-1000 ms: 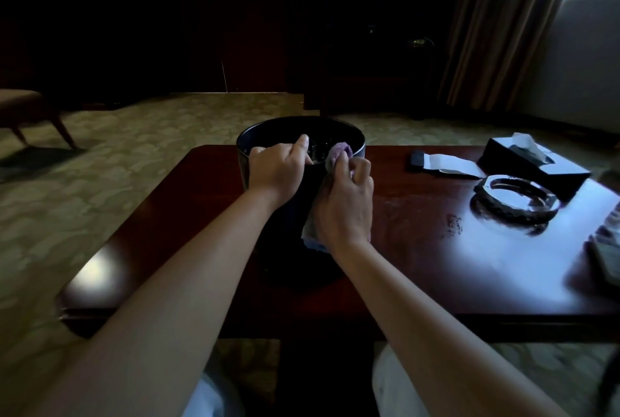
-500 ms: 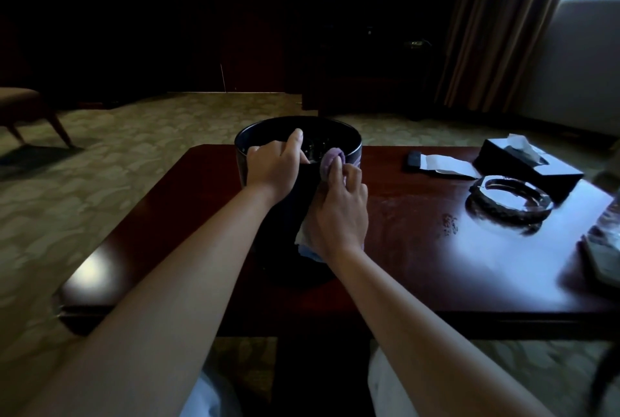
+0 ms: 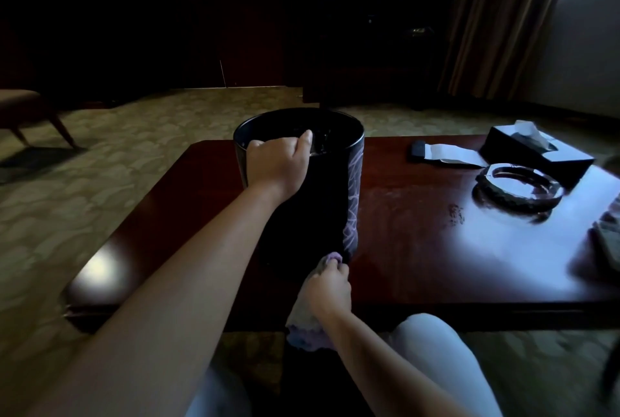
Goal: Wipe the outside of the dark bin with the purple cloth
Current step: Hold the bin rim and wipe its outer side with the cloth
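Observation:
The dark bin (image 3: 335, 188) stands upright on the dark wooden table (image 3: 419, 249), near its front edge. My left hand (image 3: 278, 161) grips the bin's near rim, thumb over the edge. My right hand (image 3: 330, 286) holds the purple cloth (image 3: 308, 326) bunched against the bottom of the bin's near wall, down at the table's edge. Part of the cloth hangs below my wrist. The bin's right side shows a pale reflected pattern.
On the table's right stand a black tissue box (image 3: 536, 148), a round glass ashtray (image 3: 520, 187) and a flat card with a dark end (image 3: 443, 153). Another flat object (image 3: 609, 242) lies at the far right edge. A chair (image 3: 30, 111) stands on the carpet, left.
My right hand has slid the cloth down the bin's near wall, from just under the rim to its base. My left hand stays on the rim.

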